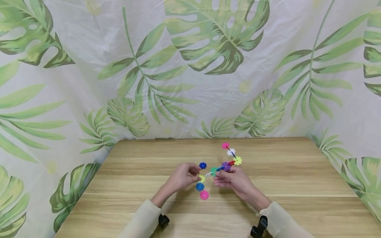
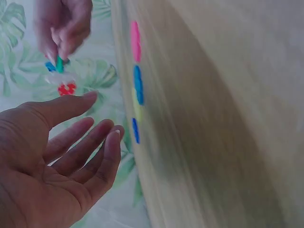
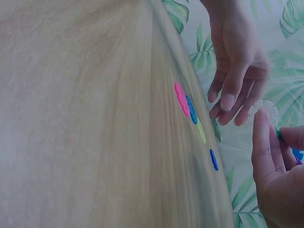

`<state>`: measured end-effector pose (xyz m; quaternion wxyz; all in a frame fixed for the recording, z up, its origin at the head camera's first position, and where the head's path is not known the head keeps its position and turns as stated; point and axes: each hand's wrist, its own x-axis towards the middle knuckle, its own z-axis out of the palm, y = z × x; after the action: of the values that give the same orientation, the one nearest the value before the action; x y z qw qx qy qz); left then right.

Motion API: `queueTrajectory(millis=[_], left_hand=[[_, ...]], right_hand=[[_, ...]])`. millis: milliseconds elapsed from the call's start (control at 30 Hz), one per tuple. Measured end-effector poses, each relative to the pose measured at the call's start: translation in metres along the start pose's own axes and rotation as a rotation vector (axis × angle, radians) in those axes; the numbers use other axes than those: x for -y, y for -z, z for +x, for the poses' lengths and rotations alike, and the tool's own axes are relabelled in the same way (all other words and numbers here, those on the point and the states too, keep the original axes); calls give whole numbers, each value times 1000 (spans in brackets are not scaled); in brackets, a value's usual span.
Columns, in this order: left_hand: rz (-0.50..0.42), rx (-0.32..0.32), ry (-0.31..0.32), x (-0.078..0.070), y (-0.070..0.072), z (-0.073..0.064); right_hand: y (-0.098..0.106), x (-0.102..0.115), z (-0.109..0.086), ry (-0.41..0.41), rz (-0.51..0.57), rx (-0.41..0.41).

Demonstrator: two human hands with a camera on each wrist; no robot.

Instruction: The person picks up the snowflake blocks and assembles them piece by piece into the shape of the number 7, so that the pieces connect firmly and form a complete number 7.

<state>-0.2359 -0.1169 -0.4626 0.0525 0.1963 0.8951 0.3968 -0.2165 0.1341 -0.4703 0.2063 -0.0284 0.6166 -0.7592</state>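
Note:
My right hand (image 1: 236, 181) pinches a chain of slotted plastic flower discs at its green disc (image 3: 279, 135). A white disc (image 3: 262, 113) forms the near end of that chain. Beyond the fingers run a purple disc (image 1: 226, 166), a yellow-green one (image 1: 237, 160), a white one (image 1: 231, 151) and a pink one (image 1: 225, 145) at the far end. My left hand (image 2: 71, 161) holds nothing, its fingers loosely bent and the thumb apart. In the head view it overlaps a loose yellow disc (image 1: 202, 178).
Loose discs lie in a short row on the wooden table (image 1: 125, 185): a dark blue one (image 1: 202, 165), a lighter blue one (image 1: 199, 187) and a pink one (image 1: 204, 195). Behind the table hangs a leaf-printed cloth (image 1: 208, 99).

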Motion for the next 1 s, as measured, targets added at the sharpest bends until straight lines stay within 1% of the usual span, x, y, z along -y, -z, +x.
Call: queueTrajectory(millis=[67, 167, 300, 400, 567, 800, 1000], left_hand=[[13, -6, 13, 5, 0, 8], [17, -34, 41, 15, -1, 20], [-15, -63, 109, 24, -3, 35], [-33, -65, 147, 28, -3, 44], [-18, -55, 146, 30, -3, 56], [0, -43, 157, 30, -4, 65], [47, -12, 161, 32, -6, 73]], right_hand=[[2, 1, -1, 1, 4, 2], [3, 1, -2, 3, 4, 7], [3, -1, -3, 8, -1, 29], [2, -2, -3, 12, 5, 46], [3, -3, -3, 14, 11, 60], [3, -4, 0, 10, 7, 70], [4, -5, 0, 8, 12, 72]])
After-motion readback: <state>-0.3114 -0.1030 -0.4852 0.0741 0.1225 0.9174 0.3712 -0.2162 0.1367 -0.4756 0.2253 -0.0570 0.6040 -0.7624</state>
